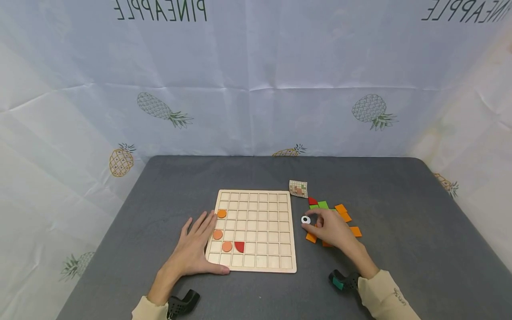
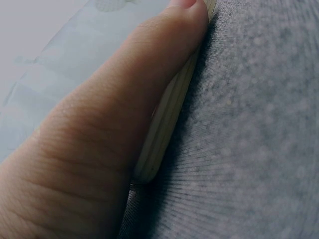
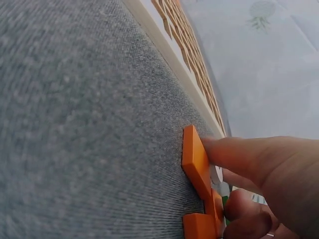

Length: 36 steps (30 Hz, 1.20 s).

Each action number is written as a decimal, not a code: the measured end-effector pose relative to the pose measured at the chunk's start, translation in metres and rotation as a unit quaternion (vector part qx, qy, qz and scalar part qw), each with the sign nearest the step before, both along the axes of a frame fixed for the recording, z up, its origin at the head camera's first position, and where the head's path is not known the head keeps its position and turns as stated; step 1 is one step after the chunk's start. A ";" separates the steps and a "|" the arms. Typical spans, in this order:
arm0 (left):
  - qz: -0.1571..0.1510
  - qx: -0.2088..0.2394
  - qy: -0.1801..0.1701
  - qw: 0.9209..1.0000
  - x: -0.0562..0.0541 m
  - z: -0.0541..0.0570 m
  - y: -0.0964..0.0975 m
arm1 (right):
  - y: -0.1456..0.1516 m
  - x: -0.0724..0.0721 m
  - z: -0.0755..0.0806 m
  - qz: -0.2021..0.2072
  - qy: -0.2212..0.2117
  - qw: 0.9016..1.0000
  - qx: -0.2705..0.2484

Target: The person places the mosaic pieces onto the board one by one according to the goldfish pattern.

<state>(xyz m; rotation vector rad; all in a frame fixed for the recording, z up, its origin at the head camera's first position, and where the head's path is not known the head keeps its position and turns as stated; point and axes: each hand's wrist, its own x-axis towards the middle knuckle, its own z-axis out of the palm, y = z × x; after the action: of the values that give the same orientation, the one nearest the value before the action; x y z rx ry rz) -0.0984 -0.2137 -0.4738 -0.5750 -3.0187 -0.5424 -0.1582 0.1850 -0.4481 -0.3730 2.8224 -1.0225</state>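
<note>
My left hand [image 1: 196,249] lies with fingers spread along the left edge of a wooden grid board [image 1: 262,269]. In the left wrist view its thumb [image 2: 159,45] runs along the board's side edge [image 2: 164,129]. On the board sit an orange disc [image 1: 222,214], two paler orange discs [image 1: 218,234] and a red quarter-round piece [image 1: 239,246]. To the board's right, my right hand [image 1: 330,226] pinches a white disc with a dark centre [image 1: 306,219] between thumb and index finger. In the right wrist view, the fingers partly hide this white disc [image 3: 216,173].
Orange tiles [image 1: 355,231], green tiles [image 1: 323,205] and a red piece [image 1: 312,201] lie around my right hand, which covers some. A small printed card [image 1: 298,189] lies by the board's far right corner. Behind the grey table [image 1: 400,200] hangs a pineapple-print cloth [image 1: 248,53].
</note>
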 end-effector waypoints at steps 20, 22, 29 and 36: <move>0.007 -0.001 -0.023 1.000 -0.001 0.002 0.000 | -0.004 0.003 0.009 0.018 0.013 1.000 -0.015; 0.007 -0.001 -0.022 1.000 -0.001 0.002 0.000 | -0.006 0.003 0.009 0.017 0.019 1.000 -0.015; 0.007 -0.001 -0.018 1.000 -0.001 0.001 0.000 | -0.016 0.005 0.014 0.010 0.017 1.000 -0.004; 0.004 0.006 -0.017 1.000 0.000 0.001 0.000 | -0.029 0.007 0.014 0.031 0.029 0.999 -0.034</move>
<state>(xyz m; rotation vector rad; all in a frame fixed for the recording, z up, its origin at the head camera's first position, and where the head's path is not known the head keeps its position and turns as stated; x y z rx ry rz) -0.0984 -0.2133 -0.4732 -0.5583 -3.0457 -0.5761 -0.1508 0.1562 -0.4338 -0.5014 2.8117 -1.1154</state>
